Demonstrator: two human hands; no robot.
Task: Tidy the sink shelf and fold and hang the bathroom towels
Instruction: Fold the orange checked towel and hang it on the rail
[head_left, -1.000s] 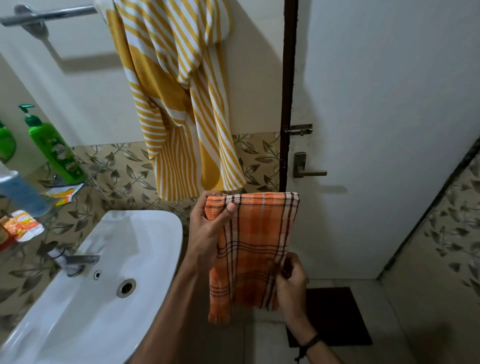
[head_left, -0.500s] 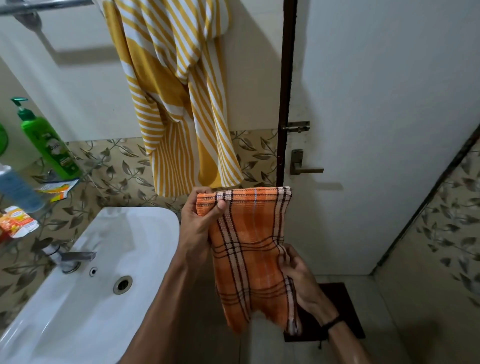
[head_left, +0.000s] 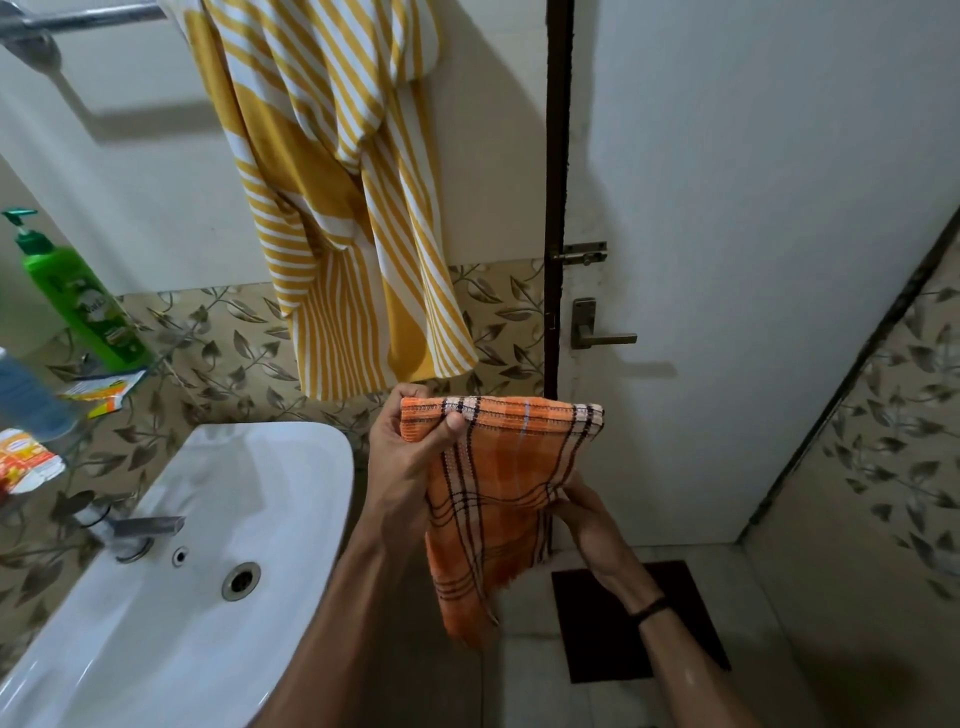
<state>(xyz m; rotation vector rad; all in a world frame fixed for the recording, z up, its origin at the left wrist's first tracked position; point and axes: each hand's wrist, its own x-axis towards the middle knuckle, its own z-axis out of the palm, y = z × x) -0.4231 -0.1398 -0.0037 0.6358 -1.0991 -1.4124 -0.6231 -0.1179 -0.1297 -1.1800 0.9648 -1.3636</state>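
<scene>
An orange checked towel (head_left: 498, 483) hangs folded in front of me, right of the sink. My left hand (head_left: 410, 457) pinches its top left corner between thumb and fingers. My right hand (head_left: 582, 506) grips the towel's right edge about halfway down, its fingers partly hidden behind the cloth. A yellow and white striped towel (head_left: 337, 208) hangs bunched from the metal towel rail (head_left: 83, 21) at the top left. On the glass sink shelf (head_left: 156, 358) at the left stand a green pump bottle (head_left: 78, 301), a blue bottle (head_left: 26, 395) and some small packets (head_left: 98, 389).
A white washbasin (head_left: 291, 483) with a tap (head_left: 140, 527) is at the lower left. The white door (head_left: 753, 260) with its latch and handle (head_left: 597, 332) is straight ahead. A dark mat (head_left: 639, 618) lies on the tiled floor below my right arm.
My right hand has moved up along the towel's right edge and drawn the lower part inward, so the cloth bunches at the middle. My left hand keeps its pinch on the top corner.
</scene>
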